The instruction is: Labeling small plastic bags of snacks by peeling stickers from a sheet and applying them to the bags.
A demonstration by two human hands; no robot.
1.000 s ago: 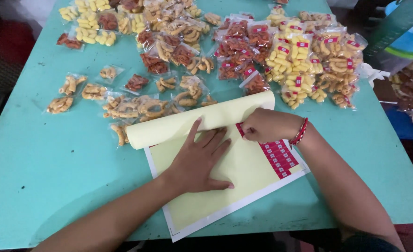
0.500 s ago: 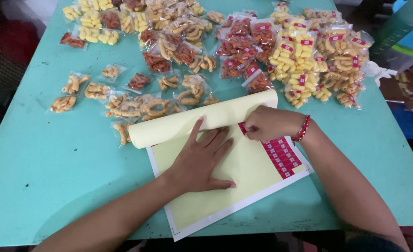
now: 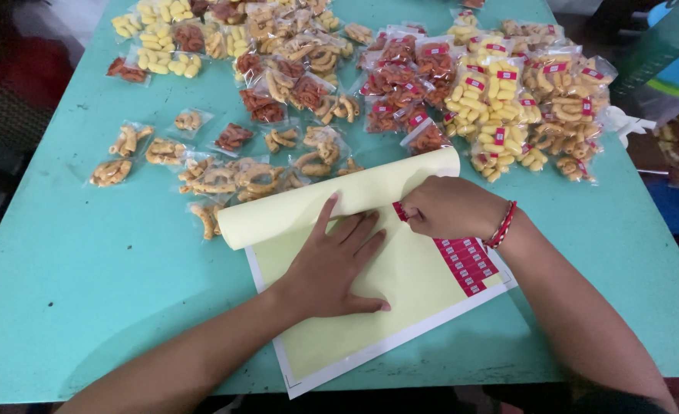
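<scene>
A turquoise table [image 3: 71,291] carries many small clear snack bags [image 3: 278,92] along its far side. Nearer lies a pale yellow sticker sheet [image 3: 401,295], its far part curled back into a roll. The left hand [image 3: 332,264] presses flat on it, fingers spread. Beside it, the right hand [image 3: 451,208] pinches one red sticker [image 3: 399,211] at the top of the red sticker strip [image 3: 466,264].

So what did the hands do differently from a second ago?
Almost nothing changed. The right hand still pinches a red sticker at the top of the sticker column, and the left hand still lies flat on the yellow sheet, whose far end stays curled in a roll. The snack bags on the green table have not moved.
</scene>
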